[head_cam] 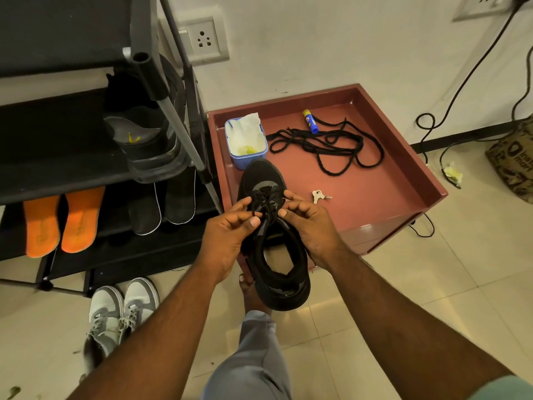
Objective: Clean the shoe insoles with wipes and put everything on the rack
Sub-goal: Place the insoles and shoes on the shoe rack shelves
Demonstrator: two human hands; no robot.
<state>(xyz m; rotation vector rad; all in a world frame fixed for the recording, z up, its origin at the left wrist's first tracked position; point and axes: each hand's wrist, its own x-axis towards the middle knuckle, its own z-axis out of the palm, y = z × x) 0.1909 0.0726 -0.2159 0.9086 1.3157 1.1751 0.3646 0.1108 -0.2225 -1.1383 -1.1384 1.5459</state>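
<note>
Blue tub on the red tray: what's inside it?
Inside the blue tub a crumpled white wipe sticks up above the rim, with a yellow scrap by its front wall. Whatever lies beneath the wipe is covered.

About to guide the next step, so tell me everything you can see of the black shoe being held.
The black shoe is a low sneaker, seemingly mesh, with grey panels and a thick black sole. Its toe rests in the red tray; its heel overhangs the floor. The left hand and right hand pinch its black laces near the tongue. Its opening faces the camera.
</note>
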